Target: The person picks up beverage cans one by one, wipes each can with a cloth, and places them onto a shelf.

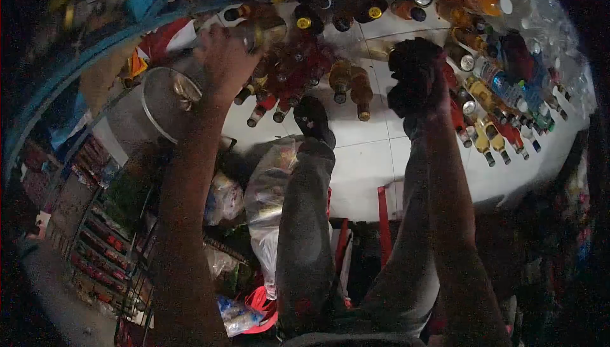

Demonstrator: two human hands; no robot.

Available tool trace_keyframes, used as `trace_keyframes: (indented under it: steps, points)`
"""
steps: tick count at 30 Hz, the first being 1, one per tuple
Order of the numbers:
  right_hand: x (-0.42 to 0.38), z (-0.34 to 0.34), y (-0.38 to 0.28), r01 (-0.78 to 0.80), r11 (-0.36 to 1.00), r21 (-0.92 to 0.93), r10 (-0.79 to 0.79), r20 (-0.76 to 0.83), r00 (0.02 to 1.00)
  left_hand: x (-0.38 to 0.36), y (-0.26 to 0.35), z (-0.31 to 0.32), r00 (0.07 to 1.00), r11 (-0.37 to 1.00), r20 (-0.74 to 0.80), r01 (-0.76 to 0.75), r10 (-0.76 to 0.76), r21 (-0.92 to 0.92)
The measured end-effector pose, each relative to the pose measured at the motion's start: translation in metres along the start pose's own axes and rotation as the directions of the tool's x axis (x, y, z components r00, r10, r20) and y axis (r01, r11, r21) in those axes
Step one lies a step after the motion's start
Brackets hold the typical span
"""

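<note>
My left hand (222, 61) is curled at the side of a pale, yellowish glass bottle (270, 31); motion blurs both, and the fingers seem to grip it. Just below stand dark red bottles (295, 70) and small bottles with dark caps. My right hand (437, 86) is at the edge of a lumpy black thing (410, 70), perhaps cloth, near my right foot. Its fingers are bent and mostly hidden behind it. Between my hands, two amber bottles (361, 93) lie on the white tiled floor (362, 163).
Many bottles, including an orange one (480, 0), crowd the far side and right. A metal pot (162, 102) is at left. Between my legs and the left shelves (105, 245) is a filled plastic bag (264, 201). My black left shoe (311, 118) is close to the bottles.
</note>
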State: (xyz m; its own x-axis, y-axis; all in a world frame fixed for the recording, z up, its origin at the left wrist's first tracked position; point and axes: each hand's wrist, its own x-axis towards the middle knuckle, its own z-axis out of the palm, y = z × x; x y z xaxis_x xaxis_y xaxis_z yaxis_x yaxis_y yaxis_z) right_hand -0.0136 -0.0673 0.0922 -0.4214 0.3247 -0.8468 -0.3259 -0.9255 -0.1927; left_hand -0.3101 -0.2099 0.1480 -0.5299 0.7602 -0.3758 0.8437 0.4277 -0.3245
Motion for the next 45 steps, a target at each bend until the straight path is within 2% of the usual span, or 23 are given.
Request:
trace_keyframes:
  steps: [1, 3, 4, 6, 10, 12, 13, 15, 16, 18, 19, 21, 22, 24, 28, 30, 33, 36, 37, 38, 40, 42, 45]
  points:
    - [-0.003, -0.001, -0.010, 0.049, 0.999, 0.002, -0.049, 0.018, 0.999, -0.012, -0.012, -0.013, 1.000, 1.000, -0.006, 0.002, -0.002, 0.004]
    - [-0.012, 0.001, -0.028, 0.099, 0.995, 0.011, -0.100, 0.041, 0.994, -0.035, -0.036, -0.036, 0.993, 0.916, -0.006, 0.109, -0.120, -0.386]
    - [-0.019, 0.004, -0.039, 0.073, 0.996, -0.048, -0.072, 0.022, 0.997, -0.047, -0.037, -0.054, 0.993, 0.918, -0.011, 0.107, -0.120, -0.382]
    - [-0.028, 0.004, -0.053, 0.048, 0.994, -0.102, -0.048, 0.004, 0.999, -0.071, -0.039, -0.091, 0.971, 0.654, -0.227, -0.124, -0.074, -0.746]
    - [-0.027, -0.038, -0.062, 0.117, 0.993, -0.015, -0.117, -0.006, 0.993, -0.117, -0.034, -0.126, 0.909, 0.643, -0.378, -0.186, -0.174, -0.743]
    - [-0.036, -0.047, -0.066, 0.172, 0.985, -0.010, -0.172, -0.034, 0.984, -0.132, -0.007, -0.138, 0.812, 0.274, -0.321, -0.207, -0.487, -0.939]
    - [-0.049, -0.040, -0.063, 0.194, 0.980, -0.037, -0.193, 0.043, 0.980, -0.140, 0.007, -0.136, 0.813, 0.272, -0.326, -0.215, -0.483, -0.938]
    - [-0.066, -0.032, -0.061, 0.237, 0.970, -0.062, -0.229, 0.110, 0.967, -0.153, 0.041, -0.128, 0.649, 0.252, -0.326, -0.208, -0.687, -0.945]
    - [-0.071, -0.033, -0.059, 0.227, 0.974, -0.012, -0.223, 0.140, 0.965, -0.155, 0.061, -0.138, 0.659, 0.239, -0.325, -0.221, -0.678, -0.946]
    - [-0.081, -0.041, -0.059, 0.202, 0.976, 0.082, -0.214, 0.198, 0.957, -0.161, 0.100, -0.162, 0.661, -0.247, 0.164, -0.034, -0.733, -0.968]
    - [-0.086, -0.045, -0.062, 0.221, 0.972, 0.084, -0.234, 0.188, 0.954, -0.167, 0.114, -0.168, 0.675, -0.257, 0.164, -0.039, -0.720, -0.966]
    - [-0.092, -0.053, -0.071, 0.166, 0.931, -0.325, -0.289, -0.377, 0.880, -0.180, 0.138, -0.177, 0.862, -0.036, 0.160, 0.162, -0.481, -0.986]
    - [-0.092, -0.061, -0.076, 0.183, 0.930, -0.319, -0.303, -0.387, 0.871, -0.184, 0.151, -0.183, 0.873, -0.038, 0.152, 0.152, -0.463, -0.988]
    - [-0.088, -0.078, -0.086, 0.211, 0.827, -0.521, -0.410, -0.302, 0.860, -0.193, 0.177, -0.195, 0.963, 0.131, 0.123, 0.158, -0.241, -0.979]
    - [-0.079, -0.067, -0.130, 0.288, 0.729, -0.622, -0.469, -0.147, 0.871, -0.201, 0.213, -0.200, 0.985, 0.034, 0.145, 0.149, -0.097, -0.988]
    - [-0.051, -0.071, -0.145, 0.375, 0.617, -0.692, -0.571, -0.066, 0.818, -0.193, 0.224, -0.204, 1.000, 0.106, -0.011, -0.013, 0.015, -0.994]
    - [-0.022, -0.045, -0.187, 0.276, 0.478, -0.834, -0.584, -0.067, 0.809, -0.168, 0.232, -0.203, 0.992, 0.248, -0.117, -0.099, -0.057, -0.964]
    - [-0.008, -0.014, -0.212, 0.393, 0.514, -0.762, -0.562, 0.046, 0.826, -0.142, 0.242, -0.217, 0.970, 0.186, -0.035, 0.010, -0.239, -0.982]
    - [-0.014, -0.003, -0.216, 0.390, 0.359, -0.848, -0.665, 0.061, 0.744, -0.137, 0.245, -0.219, 0.972, 0.186, -0.039, 0.005, -0.230, -0.983]
    - [-0.018, 0.001, -0.220, 0.357, 0.199, -0.913, -0.752, 0.091, 0.653, -0.134, 0.246, -0.220, 0.970, 0.142, -0.054, -0.020, -0.239, -0.990]
    - [-0.020, -0.004, -0.230, 0.230, 0.139, -0.963, -0.739, 0.053, 0.671, -0.129, 0.251, -0.221, 0.968, 0.100, -0.070, -0.047, -0.241, -0.994]
    - [-0.008, -0.033, -0.234, -0.213, -0.145, -0.966, -0.708, -0.049, 0.704, -0.131, 0.252, -0.220, 0.984, 0.312, -0.163, -0.132, -0.076, -0.941]
    - [0.014, -0.084, -0.238, -0.259, -0.243, -0.935, -0.741, 0.007, 0.671, -0.152, 0.252, -0.207, 0.997, 0.356, -0.078, -0.071, -0.006, -0.932]
